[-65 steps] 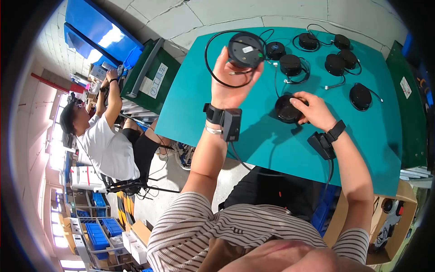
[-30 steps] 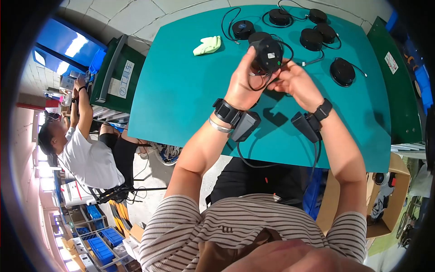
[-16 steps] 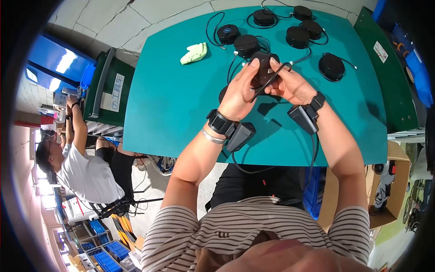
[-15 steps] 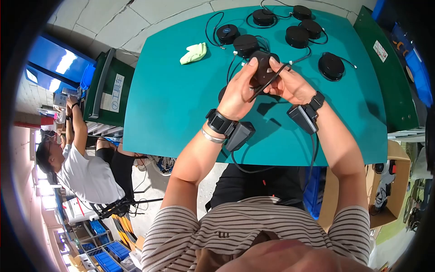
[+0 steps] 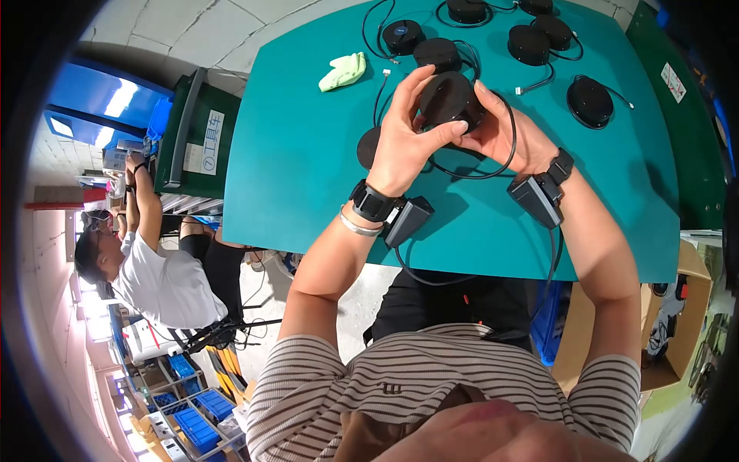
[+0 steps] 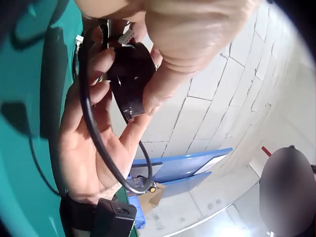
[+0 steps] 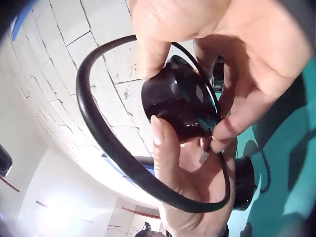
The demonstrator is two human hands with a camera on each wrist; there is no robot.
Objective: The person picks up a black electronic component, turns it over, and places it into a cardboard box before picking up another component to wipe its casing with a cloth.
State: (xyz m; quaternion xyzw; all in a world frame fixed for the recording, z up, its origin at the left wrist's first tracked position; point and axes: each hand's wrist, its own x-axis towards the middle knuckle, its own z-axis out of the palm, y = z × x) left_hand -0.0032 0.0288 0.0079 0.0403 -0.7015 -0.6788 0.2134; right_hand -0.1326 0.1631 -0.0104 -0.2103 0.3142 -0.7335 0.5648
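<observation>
Both hands hold a glossy black puck-shaped device [image 5: 446,100] with a looped black cable [image 5: 514,138], raised over the green table. My left hand [image 5: 406,138] grips its left side, thumb across the near edge. From the right, my right hand [image 5: 508,135] holds the same device with curled fingers. The right wrist view shows the device [image 7: 175,101] pinched between thumbs and fingers, its cable [image 7: 106,138] arching in front. A small white connector [image 6: 127,37] hangs by the fingers in the left wrist view. Another black device [image 5: 368,146] lies partly hidden behind my left hand.
Several similar black devices, among them one with a blue label [image 5: 403,37] and one at the right [image 5: 590,102], lie with their cables on the green table [image 5: 300,169]. A pale green glove [image 5: 342,71] lies at the back left. An open cardboard box [image 5: 685,323] stands at the right.
The right hand has let go of a device on the table and joined the left hand on the raised one. That device has been turned from labelled underside to glossy face.
</observation>
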